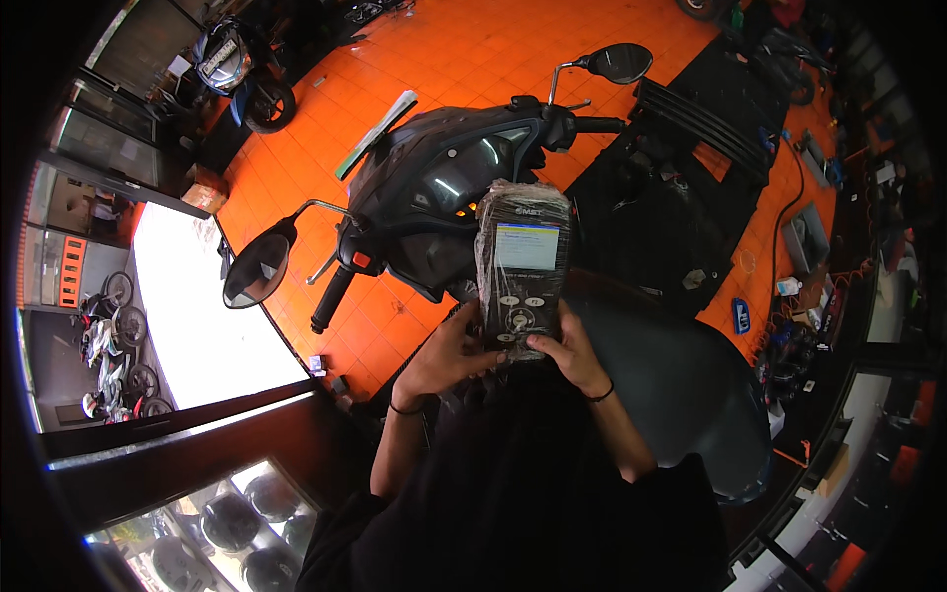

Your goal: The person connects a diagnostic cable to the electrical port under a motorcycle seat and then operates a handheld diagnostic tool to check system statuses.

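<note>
Between my two hands is a black handheld diagnostic scanner [520, 276], wrapped in clear plastic, with its screen lit and round buttons below. My left hand [442, 357] grips its lower left side. My right hand [572, 353] holds the lower right corner, its thumb lying by the buttons. The fingers behind the scanner are hidden. Beyond it stands a dark scooter [439, 173] with its handlebar grips, two mirrors and dash showing. The scooter's seat [671, 380] extends to the right of my right hand.
A green-edged sheaf of papers [377, 134] rests at the scooter's front. Another scooter [242, 74] is parked far left on the orange tiled floor. On the right lie a black mat, a grey bin [807, 239] and a blue bottle [741, 316]. A glass case [212, 533] stands lower left.
</note>
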`<state>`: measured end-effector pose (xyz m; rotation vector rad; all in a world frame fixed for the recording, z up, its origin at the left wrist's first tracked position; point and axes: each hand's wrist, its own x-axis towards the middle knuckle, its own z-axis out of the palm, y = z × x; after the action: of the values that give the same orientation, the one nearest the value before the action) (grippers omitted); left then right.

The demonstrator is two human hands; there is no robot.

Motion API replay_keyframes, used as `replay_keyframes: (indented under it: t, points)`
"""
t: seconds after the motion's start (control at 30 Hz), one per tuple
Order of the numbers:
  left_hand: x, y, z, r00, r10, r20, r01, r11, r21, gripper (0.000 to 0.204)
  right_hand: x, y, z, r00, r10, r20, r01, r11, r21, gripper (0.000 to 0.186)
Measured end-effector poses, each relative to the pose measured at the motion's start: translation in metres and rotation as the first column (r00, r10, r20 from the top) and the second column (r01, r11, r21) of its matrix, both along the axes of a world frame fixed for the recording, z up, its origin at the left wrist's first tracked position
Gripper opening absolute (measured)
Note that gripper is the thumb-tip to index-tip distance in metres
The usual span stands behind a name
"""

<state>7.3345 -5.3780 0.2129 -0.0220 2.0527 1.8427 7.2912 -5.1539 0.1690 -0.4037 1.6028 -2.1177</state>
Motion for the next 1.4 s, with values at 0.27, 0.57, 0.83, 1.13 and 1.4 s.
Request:
replay_keyframes:
  t: [0.27, 0.57, 0.83, 1.13, 1.4]
  points:
    - [0.000, 0.006, 0.002, 0.998, 0.030, 0.059, -0.028, 0.999, -0.042, 0.055, 0.003, -0.009, 0.006, 0.995, -0.081, 0.061, 0.081, 0.997, -0.003, 0.053]
    - [0.001, 0.008, 0.006, 0.995, 0.053, 0.081, -0.052, 0.999, -0.010, 0.061, 0.002, -0.010, 0.004, 0.995, -0.086, 0.047, 0.086, 0.996, 0.011, 0.048]
    - [0.001, 0.006, 0.002, 0.998, 0.043, 0.047, -0.042, 0.999, -0.021, 0.062, 0.003, -0.011, 0.009, 0.995, -0.092, 0.049, 0.091, 0.996, 0.018, 0.049]
    - [0.002, 0.003, -0.002, 0.998, 0.033, 0.056, -0.033, 0.999, -0.013, 0.062, 0.003, -0.012, 0.003, 0.993, -0.118, 0.010, 0.117, 0.992, 0.037, 0.050]
    - [0.001, 0.004, -0.002, 0.998, 0.044, 0.055, -0.044, 0.999, -0.001, 0.061, 0.003, -0.014, 0.006, 0.992, -0.110, 0.067, 0.111, 0.994, -0.015, 0.051]
